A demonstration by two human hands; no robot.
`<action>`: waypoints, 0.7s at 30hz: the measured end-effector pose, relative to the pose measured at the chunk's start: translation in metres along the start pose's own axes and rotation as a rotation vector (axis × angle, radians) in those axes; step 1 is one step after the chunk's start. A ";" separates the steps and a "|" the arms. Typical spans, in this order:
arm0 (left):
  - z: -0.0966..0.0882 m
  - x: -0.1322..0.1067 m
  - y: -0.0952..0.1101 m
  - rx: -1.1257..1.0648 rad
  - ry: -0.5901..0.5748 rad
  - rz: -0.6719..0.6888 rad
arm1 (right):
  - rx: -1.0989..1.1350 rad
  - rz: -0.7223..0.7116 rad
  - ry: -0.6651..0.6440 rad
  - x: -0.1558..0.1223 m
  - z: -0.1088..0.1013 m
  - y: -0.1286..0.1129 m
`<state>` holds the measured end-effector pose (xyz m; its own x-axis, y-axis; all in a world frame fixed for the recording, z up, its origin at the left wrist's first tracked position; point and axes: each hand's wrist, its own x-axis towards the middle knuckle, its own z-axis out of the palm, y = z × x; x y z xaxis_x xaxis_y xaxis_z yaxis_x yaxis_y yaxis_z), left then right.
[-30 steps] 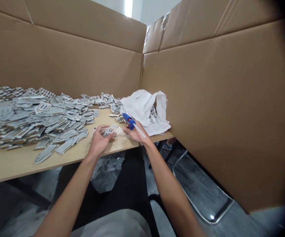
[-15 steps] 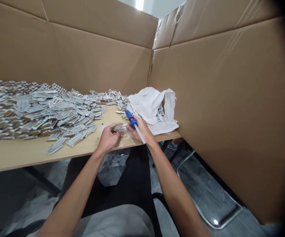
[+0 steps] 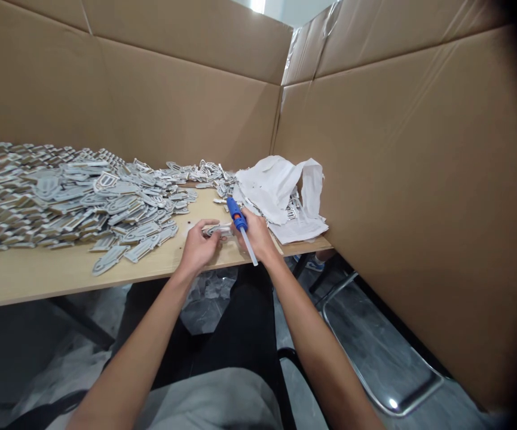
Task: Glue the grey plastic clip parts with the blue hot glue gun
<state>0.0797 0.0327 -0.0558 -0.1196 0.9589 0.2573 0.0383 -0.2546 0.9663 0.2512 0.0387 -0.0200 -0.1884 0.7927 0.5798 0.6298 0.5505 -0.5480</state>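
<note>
My right hand [image 3: 254,236] is closed around a blue glue gun [image 3: 237,216] with a clear glue stick [image 3: 250,250] sticking out of its back toward me. My left hand [image 3: 198,246] pinches a small grey flat piece [image 3: 216,229] just above the wooden table [image 3: 38,276], right beside the gun's tip. Both hands sit close together near the table's front edge.
A wide heap of grey flat pieces [image 3: 61,200] covers the table's left and back. A crumpled white bag [image 3: 280,191] lies at the right end. Cardboard walls [image 3: 397,179] close off the back and right. A metal chair frame [image 3: 375,382] stands on the floor below.
The view has shifted left, so the hands sit further right in the picture. The grey piece lies flatter in my left hand, and the glue gun points more steeply at it.
</note>
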 end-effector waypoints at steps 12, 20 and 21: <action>0.003 0.004 -0.004 -0.271 0.055 -0.071 | 0.134 0.095 0.024 -0.001 0.001 0.018; -0.003 -0.001 0.000 -0.158 -0.038 0.063 | 0.244 0.160 -0.014 -0.001 0.013 0.010; -0.003 -0.002 0.001 -0.169 -0.043 0.059 | 0.250 0.175 -0.011 -0.001 0.013 0.009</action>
<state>0.0772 0.0302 -0.0552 -0.0794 0.9451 0.3170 -0.1235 -0.3249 0.9376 0.2474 0.0464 -0.0335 -0.1028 0.8833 0.4574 0.4484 0.4517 -0.7713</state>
